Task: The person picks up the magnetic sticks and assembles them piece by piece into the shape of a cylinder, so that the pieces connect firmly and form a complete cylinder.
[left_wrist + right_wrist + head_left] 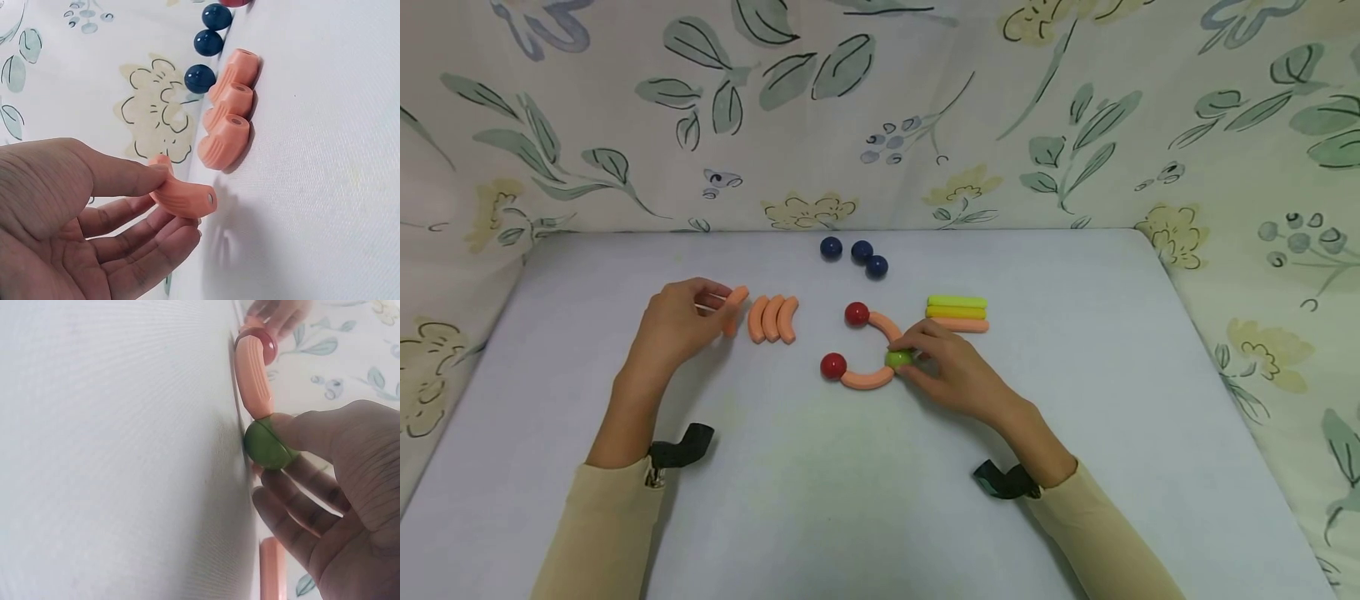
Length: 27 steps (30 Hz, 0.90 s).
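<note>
My left hand (681, 325) pinches a curved orange rod (184, 197) between thumb and fingers, held above the table at the left. Beside it three matching curved orange rods (772, 319) lie side by side. My right hand (951, 367) pinches a green ball (270, 445) between thumb and fingers. Two curved orange rods (867, 380) meet at this ball, one running to the upper left, one to the lower left. A red ball (857, 314) sits at the end of the upper rod, another red ball (833, 367) at the end of the lower one.
Three dark blue balls (861, 252) lie near the table's back edge. Straight rods in lime (957, 302), yellow (957, 313) and orange (958, 326) are stacked in rows behind my right hand. A floral cloth (880, 117) hangs behind the white table (820, 500).
</note>
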### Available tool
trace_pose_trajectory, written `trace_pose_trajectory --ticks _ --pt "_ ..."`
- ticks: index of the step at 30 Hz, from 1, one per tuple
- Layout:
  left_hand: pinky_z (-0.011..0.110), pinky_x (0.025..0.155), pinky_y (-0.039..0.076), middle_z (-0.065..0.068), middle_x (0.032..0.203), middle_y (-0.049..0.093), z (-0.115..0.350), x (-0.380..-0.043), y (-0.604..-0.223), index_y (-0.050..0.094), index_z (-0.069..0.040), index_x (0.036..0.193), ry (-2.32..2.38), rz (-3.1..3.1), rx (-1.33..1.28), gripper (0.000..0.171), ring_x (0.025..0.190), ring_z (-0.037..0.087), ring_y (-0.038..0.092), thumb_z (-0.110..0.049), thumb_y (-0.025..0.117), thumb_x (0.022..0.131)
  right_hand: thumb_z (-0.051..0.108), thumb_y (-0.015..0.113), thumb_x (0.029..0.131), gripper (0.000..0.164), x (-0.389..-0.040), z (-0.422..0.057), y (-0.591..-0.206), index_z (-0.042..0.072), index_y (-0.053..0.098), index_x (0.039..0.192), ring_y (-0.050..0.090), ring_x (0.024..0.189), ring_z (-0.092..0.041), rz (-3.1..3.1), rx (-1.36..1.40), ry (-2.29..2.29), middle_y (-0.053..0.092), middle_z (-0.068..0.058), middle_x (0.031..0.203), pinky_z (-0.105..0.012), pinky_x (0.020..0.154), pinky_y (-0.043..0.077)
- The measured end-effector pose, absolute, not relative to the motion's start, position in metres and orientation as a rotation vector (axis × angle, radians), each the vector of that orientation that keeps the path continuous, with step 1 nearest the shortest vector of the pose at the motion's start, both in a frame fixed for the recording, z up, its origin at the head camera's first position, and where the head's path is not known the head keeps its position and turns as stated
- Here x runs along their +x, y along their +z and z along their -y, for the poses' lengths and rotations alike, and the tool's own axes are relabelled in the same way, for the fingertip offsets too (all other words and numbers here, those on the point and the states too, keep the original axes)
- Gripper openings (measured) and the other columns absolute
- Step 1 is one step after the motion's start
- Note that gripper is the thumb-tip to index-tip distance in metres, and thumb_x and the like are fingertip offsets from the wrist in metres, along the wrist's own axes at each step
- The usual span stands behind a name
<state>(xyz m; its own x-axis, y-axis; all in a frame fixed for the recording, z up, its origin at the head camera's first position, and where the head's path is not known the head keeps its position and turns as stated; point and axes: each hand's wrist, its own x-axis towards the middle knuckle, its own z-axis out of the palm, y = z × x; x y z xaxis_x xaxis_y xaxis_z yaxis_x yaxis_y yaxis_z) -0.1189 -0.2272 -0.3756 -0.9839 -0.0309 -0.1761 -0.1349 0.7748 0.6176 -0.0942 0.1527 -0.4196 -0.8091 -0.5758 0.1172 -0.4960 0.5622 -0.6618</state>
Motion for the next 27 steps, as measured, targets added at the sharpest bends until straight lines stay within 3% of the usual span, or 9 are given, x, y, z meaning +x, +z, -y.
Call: trace_pose_trajectory --ticks 3,12,21,27 --pt "0.025 0.068 0.053 0.027 0.122 0.074 0.226 -0.12 -0.376 0.066 0.0 0.135 1.021 -2.807 -0.131 0.052 0.114 0.041 0.072 -0.042 0.064 0.104 0.01 0.078 0.096 0.029 -0.094 -0.154 -0.42 0.013 0.075 0.125 0.066 0.112 -0.017 -2.678 -0.915 -1.074 0.069 -0.001 0.123 -0.037 0.098 0.061" --pt "0.024 0.07 0.054 0.024 0.125 0.073 0.219 -0.12 -0.375 0.067 -0.003 0.135 1.087 -2.8 -0.097 0.048 0.114 0.04 0.073 -0.039 0.067 0.103 0.01 0.078 0.096 0.029 -0.093 -0.156 -0.42 0.014 0.075 0.125 0.065 0.112 -0.017 -2.677 -0.897 -1.078 0.069 -0.001 0.123 -0.037 0.098 0.06" --pt "0.036 0.079 0.059 0.022 0.126 0.074 0.202 -0.12 -0.377 0.069 -0.007 0.135 1.126 -2.749 0.008 0.052 0.116 0.038 0.071 -0.048 0.066 0.103 0.009 0.078 0.096 0.03 -0.093 -0.157 -0.417 0.013 0.075 0.125 0.065 0.114 -0.017 -2.665 -0.902 -1.091 0.069 -0.002 0.124 -0.037 0.098 0.06" --pt "0.029 0.074 0.054 0.017 0.112 0.076 0.182 -0.123 -0.381 0.072 -0.007 0.131 1.144 -2.69 0.065 0.043 0.101 0.03 0.068 -0.039 0.07 0.102 0.009 0.077 0.097 0.029 -0.094 -0.154 -0.415 0.012 0.074 0.125 0.065 0.115 -0.017 -2.646 -0.919 -1.109 0.069 -0.002 0.125 -0.037 0.098 0.061"
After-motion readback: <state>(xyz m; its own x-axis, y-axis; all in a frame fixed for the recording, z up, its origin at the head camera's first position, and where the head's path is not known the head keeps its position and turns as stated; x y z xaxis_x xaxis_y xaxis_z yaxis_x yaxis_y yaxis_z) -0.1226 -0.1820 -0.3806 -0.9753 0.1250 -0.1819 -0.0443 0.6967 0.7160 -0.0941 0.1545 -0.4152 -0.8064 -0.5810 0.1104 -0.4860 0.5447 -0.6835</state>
